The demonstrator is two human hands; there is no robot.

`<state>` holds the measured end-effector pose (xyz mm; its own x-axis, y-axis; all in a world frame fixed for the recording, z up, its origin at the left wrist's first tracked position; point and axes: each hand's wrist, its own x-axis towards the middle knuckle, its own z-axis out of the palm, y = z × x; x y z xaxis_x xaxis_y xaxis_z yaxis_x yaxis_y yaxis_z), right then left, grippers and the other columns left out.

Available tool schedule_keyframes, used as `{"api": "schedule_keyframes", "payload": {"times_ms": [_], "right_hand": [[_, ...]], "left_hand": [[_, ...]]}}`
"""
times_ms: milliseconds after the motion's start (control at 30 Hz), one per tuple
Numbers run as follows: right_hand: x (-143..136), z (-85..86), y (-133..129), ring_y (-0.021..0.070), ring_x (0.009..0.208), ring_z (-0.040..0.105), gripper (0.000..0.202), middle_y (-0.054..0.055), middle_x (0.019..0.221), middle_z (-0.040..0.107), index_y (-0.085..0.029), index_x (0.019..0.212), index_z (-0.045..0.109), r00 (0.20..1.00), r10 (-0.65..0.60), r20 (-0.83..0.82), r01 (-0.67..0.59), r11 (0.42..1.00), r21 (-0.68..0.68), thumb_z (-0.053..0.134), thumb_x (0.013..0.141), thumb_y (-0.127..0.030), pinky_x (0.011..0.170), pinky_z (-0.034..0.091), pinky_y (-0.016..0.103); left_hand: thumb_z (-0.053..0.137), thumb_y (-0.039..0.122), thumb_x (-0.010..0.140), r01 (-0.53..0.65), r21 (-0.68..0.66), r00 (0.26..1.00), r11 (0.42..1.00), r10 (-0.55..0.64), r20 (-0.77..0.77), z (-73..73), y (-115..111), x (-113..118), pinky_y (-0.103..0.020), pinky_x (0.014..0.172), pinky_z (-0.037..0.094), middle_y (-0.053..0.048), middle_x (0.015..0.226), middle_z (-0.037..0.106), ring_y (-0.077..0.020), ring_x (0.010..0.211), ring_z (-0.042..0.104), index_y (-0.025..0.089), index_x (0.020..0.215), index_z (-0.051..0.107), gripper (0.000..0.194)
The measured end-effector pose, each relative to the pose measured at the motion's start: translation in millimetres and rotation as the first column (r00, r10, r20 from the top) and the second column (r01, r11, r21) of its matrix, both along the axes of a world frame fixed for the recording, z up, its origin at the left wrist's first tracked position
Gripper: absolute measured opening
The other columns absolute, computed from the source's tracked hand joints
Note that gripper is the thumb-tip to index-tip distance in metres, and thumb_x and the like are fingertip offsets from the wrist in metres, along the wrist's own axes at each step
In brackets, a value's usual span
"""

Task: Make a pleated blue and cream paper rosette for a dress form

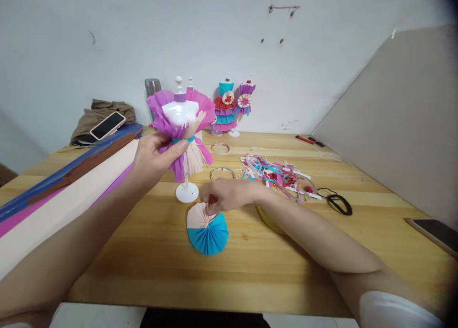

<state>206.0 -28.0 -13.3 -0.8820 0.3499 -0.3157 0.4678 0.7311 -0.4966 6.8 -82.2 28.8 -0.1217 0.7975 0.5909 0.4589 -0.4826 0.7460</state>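
My left hand (157, 155) is closed around the waist of a small white dress form (181, 112), with the thumb across the front. The form wears a purple, pink and cream crepe-paper dress (193, 160) tied with a blue band; its round white base (187, 193) is near the tabletop. To its right, my right hand (229, 194) has bent fingers closed at the upper edge of a pleated paper rosette (208, 237), cream above and blue below. The fingertips are partly hidden, and a dark red patch shows between them.
Paper strips (279, 175) lie in a heap at right centre, beside a black cord (339, 204). Metal rings (220, 148) lie behind my right hand. Crepe-paper sheets (93, 180) stretch along the left. Two dressed forms (226, 109) stand by the wall. A phone (438, 232) lies far right.
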Motion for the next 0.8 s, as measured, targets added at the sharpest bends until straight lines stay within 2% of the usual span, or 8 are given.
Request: {"api": "schedule_keyframes", "payload": {"times_ms": [167,267,367,467,533,667,767,800], "right_hand": [[-6,-9.1,-1,0.0090,0.064,0.048,0.010,-0.004,0.070,0.055,-0.015,0.077,0.058,0.999,-0.025,-0.021,0.025,0.999,-0.021,0.067,0.078,-0.019,0.055,0.031,0.021],[-1,-6.3,4,0.0076,0.060,0.045,0.016,-0.006,0.064,0.048,-0.016,0.068,0.052,0.995,-0.031,-0.095,0.013,0.983,-0.186,0.066,0.076,-0.018,0.054,0.031,0.020],[4,-1.4,7,0.0072,0.056,0.047,0.016,-0.007,0.060,0.048,-0.016,0.067,0.052,0.987,-0.046,-0.153,-0.023,0.906,-0.422,0.064,0.077,-0.022,0.053,0.037,0.020],[6,-1.5,9,0.0067,0.053,0.050,0.015,-0.007,0.059,0.052,-0.016,0.071,0.054,0.983,-0.092,-0.159,-0.003,0.857,-0.516,0.066,0.075,-0.023,0.051,0.041,0.019],[6,-3.8,11,0.0063,0.053,0.050,0.014,-0.006,0.060,0.054,-0.015,0.073,0.056,0.989,-0.087,-0.117,0.016,0.863,-0.505,0.068,0.074,-0.023,0.050,0.041,0.018],[10,1.2,16,0.0083,0.058,0.055,0.025,0.000,0.077,0.064,-0.014,0.089,0.063,0.994,-0.075,-0.076,0.036,0.905,-0.424,0.072,0.073,-0.030,0.052,0.043,0.021],[20,20.1,16,0.0097,0.059,0.052,0.018,-0.001,0.068,0.061,-0.014,0.077,0.064,0.970,-0.180,-0.164,0.158,0.977,-0.142,0.069,0.075,-0.031,0.054,0.039,0.022],[22,27.7,14,0.0102,0.059,0.050,0.018,-0.001,0.064,0.059,-0.015,0.071,0.063,0.942,-0.250,-0.224,0.244,0.968,-0.056,0.067,0.076,-0.032,0.055,0.039,0.023]], "left_hand": [[0.067,0.034,0.073,0.001,-0.011,1.000,1.000,-0.001,0.001,1.4,2,3,-0.028,0.059,0.047,0.000,0.065,0.064,-0.0174,0.065,0.059,0.016,0.067,0.066,0.019],[0.067,0.036,0.073,-0.009,-0.022,1.000,1.000,0.009,0.011,-1.0,5,1,-0.027,0.055,0.043,0.001,0.060,0.058,-0.0160,0.061,0.055,0.017,0.065,0.064,0.021],[0.067,0.037,0.072,-0.004,-0.024,1.000,1.000,0.004,0.021,-3.9,9,-1,-0.026,0.049,0.034,0.003,0.053,0.049,-0.0126,0.053,0.046,0.018,0.057,0.056,0.027],[0.067,0.037,0.071,0.004,-0.013,1.000,1.000,-0.003,0.022,-6.7,12,-3,-0.025,0.045,0.025,0.005,0.049,0.037,-0.0094,0.048,0.036,0.019,0.051,0.045,0.035],[0.068,0.038,0.071,0.007,-0.017,0.999,1.000,-0.006,0.041,-8.2,14,-3,-0.025,0.046,0.026,0.005,0.050,0.038,-0.0096,0.049,0.036,0.019,0.053,0.047,0.034],[0.070,0.040,0.071,0.034,-0.019,0.995,0.999,-0.032,0.098,-10.0,14,-2,-0.028,0.056,0.040,0.001,0.065,0.057,-0.0152,0.061,0.052,0.017,0.074,0.061,0.025],[0.070,0.043,0.072,0.054,-0.036,0.994,0.998,-0.050,0.099,-10.7,14,-2,-0.031,0.062,0.045,-0.003,0.073,0.064,-0.0187,0.069,0.058,0.016,0.081,0.064,0.029],[0.069,0.043,0.072,0.062,-0.047,0.994,0.997,-0.057,0.095,-10.7,13,-2,-0.031,0.063,0.046,-0.004,0.074,0.065,-0.0194,0.070,0.059,0.015,0.081,0.064,0.030]]}}
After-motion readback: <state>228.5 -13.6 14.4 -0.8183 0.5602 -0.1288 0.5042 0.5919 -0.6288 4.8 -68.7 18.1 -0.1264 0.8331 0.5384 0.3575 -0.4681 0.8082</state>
